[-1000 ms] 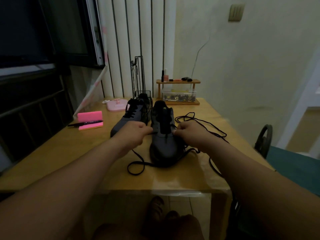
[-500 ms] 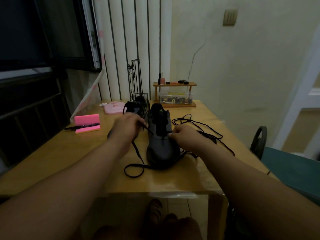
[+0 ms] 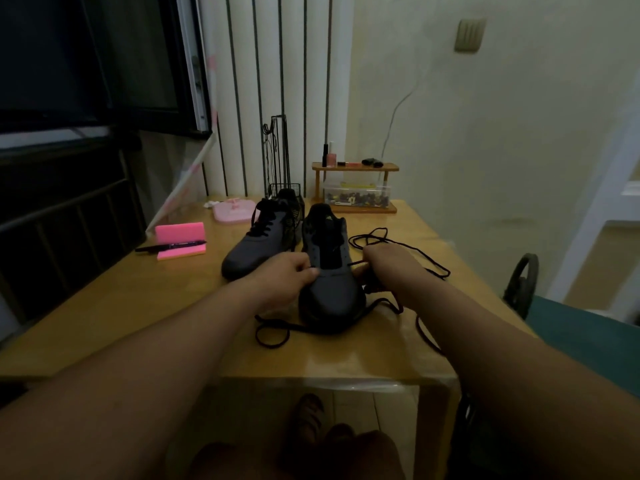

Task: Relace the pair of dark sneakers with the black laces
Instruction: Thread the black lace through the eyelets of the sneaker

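Two dark grey sneakers stand side by side on the wooden table [image 3: 131, 306], toes toward me. The left sneaker [image 3: 258, 245] is laced. The right sneaker [image 3: 329, 271] has its tongue bare, and a black lace [image 3: 273, 336] trails from under its toe on both sides, with more loops [image 3: 408, 251] lying behind my right hand. My left hand [image 3: 289, 277] grips the right sneaker's left eyelet edge, fingers curled. My right hand [image 3: 386, 268] pinches the lace beside the shoe's right eyelets.
A pink notepad stand [image 3: 180, 239] with a black marker [image 3: 166, 247] sits at the left. At the back stand a pink dish [image 3: 232, 213], a wire holder [image 3: 280, 157] and a wooden shelf [image 3: 355, 187] with a clear box. A chair [image 3: 523, 282] is at the right.
My left hand came down from the lace held above the shoe's left side onto the shoe's eyelet edge. My right hand stayed at the right eyelets. The camera view shifted slightly.
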`<state>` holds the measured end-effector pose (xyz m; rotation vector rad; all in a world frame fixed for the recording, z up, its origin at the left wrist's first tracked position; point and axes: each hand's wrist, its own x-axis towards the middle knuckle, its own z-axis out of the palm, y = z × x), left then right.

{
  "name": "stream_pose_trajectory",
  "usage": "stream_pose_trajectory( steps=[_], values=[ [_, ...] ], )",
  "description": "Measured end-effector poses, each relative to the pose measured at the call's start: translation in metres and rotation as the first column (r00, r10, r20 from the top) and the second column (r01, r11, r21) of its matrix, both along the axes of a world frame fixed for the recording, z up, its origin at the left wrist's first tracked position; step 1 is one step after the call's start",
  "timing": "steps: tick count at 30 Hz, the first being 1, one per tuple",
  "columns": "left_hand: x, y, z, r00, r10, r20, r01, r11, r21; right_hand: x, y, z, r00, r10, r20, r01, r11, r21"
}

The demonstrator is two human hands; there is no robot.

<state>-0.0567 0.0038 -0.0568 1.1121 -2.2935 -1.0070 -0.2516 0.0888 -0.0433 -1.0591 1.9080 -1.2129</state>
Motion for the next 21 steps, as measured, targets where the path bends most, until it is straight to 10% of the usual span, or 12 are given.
stream_pose_trajectory(
  steps=[2,6,14,17,21],
  values=[
    [-0.001,-0.001,-0.001,0.963,0.139,-0.231,-0.097,0.978,0.187,-0.006,0.006,0.001,0.957,-0.075,0.280,0.087,0.996,-0.031],
    [0.010,-0.009,0.002,0.475,0.636,-0.608,-0.159,0.742,0.652,-0.009,0.011,-0.002,0.876,-0.068,0.477,0.100,0.994,-0.042],
    [-0.002,0.012,-0.006,0.969,0.149,-0.199,-0.143,0.989,0.043,0.002,0.009,0.013,0.995,0.086,0.045,-0.086,0.996,-0.002],
    [-0.013,0.021,-0.009,0.983,0.125,0.134,-0.088,0.963,-0.254,-0.004,0.013,0.015,0.961,0.049,0.274,-0.018,0.993,-0.114],
    [-0.016,0.023,-0.010,0.975,0.164,0.147,-0.116,0.951,-0.288,-0.016,0.023,0.025,0.819,-0.016,0.573,0.263,0.899,-0.351]
  ],
)
